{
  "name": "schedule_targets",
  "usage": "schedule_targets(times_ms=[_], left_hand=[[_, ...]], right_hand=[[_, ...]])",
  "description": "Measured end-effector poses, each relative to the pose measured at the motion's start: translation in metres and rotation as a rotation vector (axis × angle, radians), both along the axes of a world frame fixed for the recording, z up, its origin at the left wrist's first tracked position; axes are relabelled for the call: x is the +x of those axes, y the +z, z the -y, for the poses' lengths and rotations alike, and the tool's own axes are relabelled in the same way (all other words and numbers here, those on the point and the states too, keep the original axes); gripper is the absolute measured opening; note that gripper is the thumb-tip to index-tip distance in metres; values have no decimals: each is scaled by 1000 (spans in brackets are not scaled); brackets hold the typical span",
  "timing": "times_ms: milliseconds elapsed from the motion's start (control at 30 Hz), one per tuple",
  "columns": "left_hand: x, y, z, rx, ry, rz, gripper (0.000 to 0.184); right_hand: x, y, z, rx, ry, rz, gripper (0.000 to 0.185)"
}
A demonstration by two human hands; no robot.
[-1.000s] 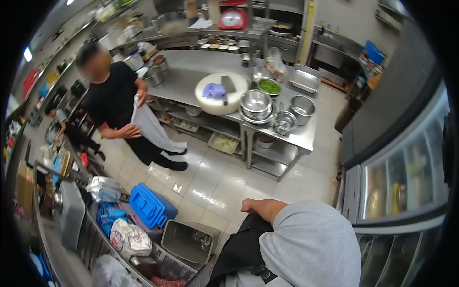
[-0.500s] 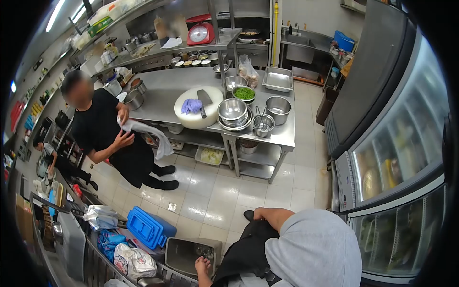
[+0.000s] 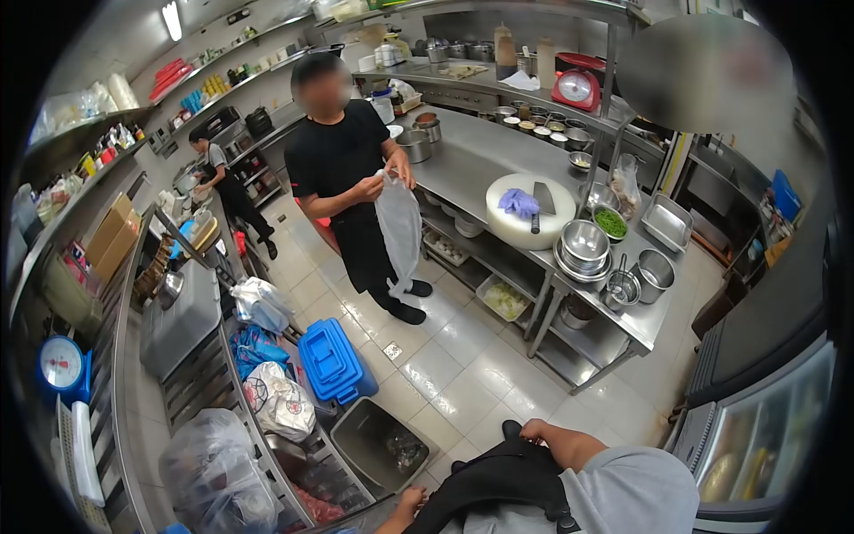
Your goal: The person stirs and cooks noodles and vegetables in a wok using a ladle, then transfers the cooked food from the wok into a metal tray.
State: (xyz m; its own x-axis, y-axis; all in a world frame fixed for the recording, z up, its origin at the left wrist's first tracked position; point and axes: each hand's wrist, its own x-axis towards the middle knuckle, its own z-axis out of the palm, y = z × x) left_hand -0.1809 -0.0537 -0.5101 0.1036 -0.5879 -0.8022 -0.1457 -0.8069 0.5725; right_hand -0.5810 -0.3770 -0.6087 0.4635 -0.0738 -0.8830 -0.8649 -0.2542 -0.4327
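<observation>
My right hand (image 3: 534, 432) is beside my black apron (image 3: 485, 481), fingers curled; whatever they may hold is hidden. At the bottom, my left hand (image 3: 413, 499) is near the lower edge of a grey bin (image 3: 356, 445), its fingers bent together and too small to show any contents. Dark scraps (image 3: 405, 449) lie inside the bin. Just left of the bin stands a blue lidded container (image 3: 334, 360). Across the aisle, a person in black (image 3: 334, 160) holds a whitish cloth or bag (image 3: 398, 222) with both hands.
A steel table (image 3: 463, 151) bears a round white board (image 3: 507, 227) with a cleaver (image 3: 543, 198) and purple bundle (image 3: 516, 203), bowls and pots. Racks with bags (image 3: 218, 472) line the left. A glass-door fridge (image 3: 756, 445) stands right. Another person (image 3: 227, 182) works farther back.
My view has swung left, showing more of the left shelves. My left hand, out of view at first, has come in near the bin. The other person has raised the whitish item, which hangs down.
</observation>
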Motion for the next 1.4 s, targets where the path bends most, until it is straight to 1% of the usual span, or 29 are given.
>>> schedule_targets(times_ms=[33,167,233,300,367,433,467,533,567,600,633,733,800,833,867,900,933,967,1000,1033,1067,1100,1133,1167,1200,1267,1333,1367,1400], left_hand=[[0,1,-1,4,4,-10,30],[0,7,-2,15,88,24,34],[0,11,4,27,121,61,34],[0,20,15,186,432,-40,33],[-1,18,16,161,489,-51,30],[1,19,22,153,508,-53,30],[1,17,23,150,540,-56,30],[1,14,22,165,544,-51,31],[0,14,20,180,536,-39,31],[-2,14,18,182,553,-49,31],[-4,13,16,187,568,-44,32],[-7,12,10,175,615,-40,31],[-1,10,16,113,645,-16,29],[2,16,26,76,669,-1,29],[7,21,42,-55,721,6,29],[22,41,65,-183,779,25,28],[44,72,93,-414,786,-122,29],[63,105,124,-580,821,10,26],[82,195,160,-687,799,69,28],[103,265,189,-910,747,156,31],[116,353,211,-992,765,207,34],[136,405,223,-1182,711,396,45],[132,497,233,-1484,660,576,34],[134,568,238,-1697,649,694,39],[135,620,240,-1873,577,861,39],[123,692,242,-2085,311,1143,39],[107,731,257,-2161,27,1299,39],[101,739,267,-2169,-95,1338,39],[98,744,277,-2157,-165,1358,39]], right_hand=[[1,-1,2,0,98,76,29],[13,4,8,-28,40,-50,35],[18,5,9,-96,88,-36,34],[24,-4,13,-163,180,13,34],[33,5,11,-206,264,57,35],[45,30,9,-196,-264,-37,39],[50,57,7,-199,-251,-40,39],[58,113,6,-529,-205,146,54],[64,120,12,-529,-187,142,54],[70,127,18,-417,-227,28,52],[74,128,25,-306,-265,-87,51],[82,128,35,-235,-289,-159,55],[92,121,46,-246,-233,-176,56],[93,100,52,-254,-195,-189,57],[96,79,61,-340,-84,-142,59],[104,85,74,-331,-34,-140,59],[116,95,86,-359,26,-108,60],[129,105,94,-382,85,-73,62],[134,67,119,-329,261,3,61],[152,85,136,-140,74,-176,58],[167,92,155,-63,-25,-277,53],[174,74,178,-41,-51,-175,50],[188,80,199,-107,-54,-173,48],[203,75,223,-128,-12,-114,47],[217,69,246,-153,30,-56,46],[250,74,289,-199,93,-12,41],[274,71,327,-284,142,102,37],[287,106,332,-231,-51,73,37],[297,129,340,-228,-98,129,38]])
